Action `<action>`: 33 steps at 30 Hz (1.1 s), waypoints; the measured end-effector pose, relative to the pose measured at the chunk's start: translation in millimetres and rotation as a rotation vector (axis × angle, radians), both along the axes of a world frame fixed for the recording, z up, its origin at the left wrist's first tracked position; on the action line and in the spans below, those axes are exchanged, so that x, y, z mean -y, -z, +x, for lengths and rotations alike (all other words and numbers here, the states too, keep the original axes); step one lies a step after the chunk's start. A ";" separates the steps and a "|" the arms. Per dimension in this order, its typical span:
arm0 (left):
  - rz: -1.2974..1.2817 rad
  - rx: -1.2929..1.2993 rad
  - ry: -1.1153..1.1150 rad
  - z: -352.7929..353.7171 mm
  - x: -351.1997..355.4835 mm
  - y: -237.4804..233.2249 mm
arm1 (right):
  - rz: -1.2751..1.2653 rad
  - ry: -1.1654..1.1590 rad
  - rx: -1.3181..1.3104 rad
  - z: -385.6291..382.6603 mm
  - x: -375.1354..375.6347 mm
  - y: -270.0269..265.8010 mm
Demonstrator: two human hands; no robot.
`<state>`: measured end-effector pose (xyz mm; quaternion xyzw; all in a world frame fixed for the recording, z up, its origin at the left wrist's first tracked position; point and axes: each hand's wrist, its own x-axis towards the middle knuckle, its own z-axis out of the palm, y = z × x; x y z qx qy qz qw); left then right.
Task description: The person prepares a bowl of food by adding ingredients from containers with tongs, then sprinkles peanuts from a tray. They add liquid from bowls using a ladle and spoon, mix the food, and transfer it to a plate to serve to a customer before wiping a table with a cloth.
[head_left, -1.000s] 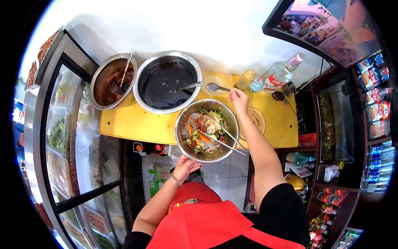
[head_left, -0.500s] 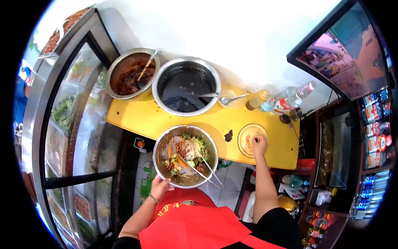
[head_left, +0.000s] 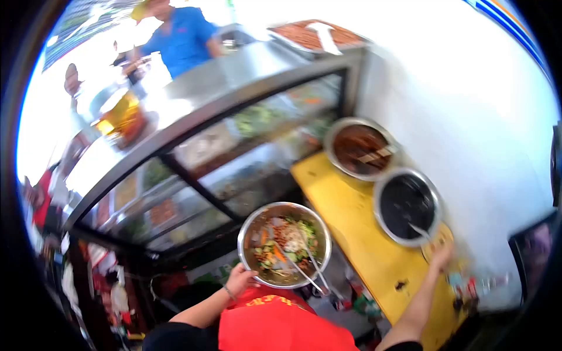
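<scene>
Steel bowl (head_left: 285, 210) of mixed food (head_left: 275, 241), held beside the yellow table (head_left: 345, 216). The left hand (head_left: 240, 282) clasps the near rim, thumb over it, other fingers partly hidden; a level hold best steadies the tongs (head_left: 305, 275) (their handles overhang the rim). The right hand (head_left: 442, 257) is at a round lid (head_left: 444, 235); blur leaves its finger state uncertain.

A steel bowl (head_left: 285, 209) of mixed food (head_left: 280, 240) is held by the left hand (head_left: 240, 280), while a round lid (head_left: 445, 235) is touched by the right hand (head_left: 442, 257)
</scene>
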<state>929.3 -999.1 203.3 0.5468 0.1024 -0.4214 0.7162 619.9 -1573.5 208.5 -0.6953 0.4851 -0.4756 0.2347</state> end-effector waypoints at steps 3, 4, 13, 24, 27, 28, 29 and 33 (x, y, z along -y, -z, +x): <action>-0.095 -0.039 -0.046 44.0 -60.7 12.7 | -0.367 0.223 0.032 49.2 -101.0 32.0; -0.128 -0.049 -0.056 61.1 -82.3 13.8 | -0.482 0.291 0.158 101.9 -188.7 8.5; 0.012 -0.053 -0.225 46.3 -40.6 -16.5 | 0.821 -0.679 0.252 232.4 -250.8 240.4; 0.041 -0.031 -0.159 76.8 -76.1 35.5 | 1.001 -0.102 0.803 330.8 -148.6 290.2; 0.047 -0.064 -0.141 82.7 -79.5 43.7 | 0.941 -0.038 0.828 330.9 -149.3 283.8; 0.052 -0.070 -0.164 83.5 -74.6 39.5 | 0.927 -0.020 0.840 330.3 -149.7 283.2; 0.052 -0.084 -0.145 86.1 -73.8 44.3 | 0.908 -0.004 0.859 330.0 -150.4 283.3; 0.028 -0.096 -0.058 95.3 -70.8 67.2 | 0.849 0.090 0.889 328.5 -169.7 273.2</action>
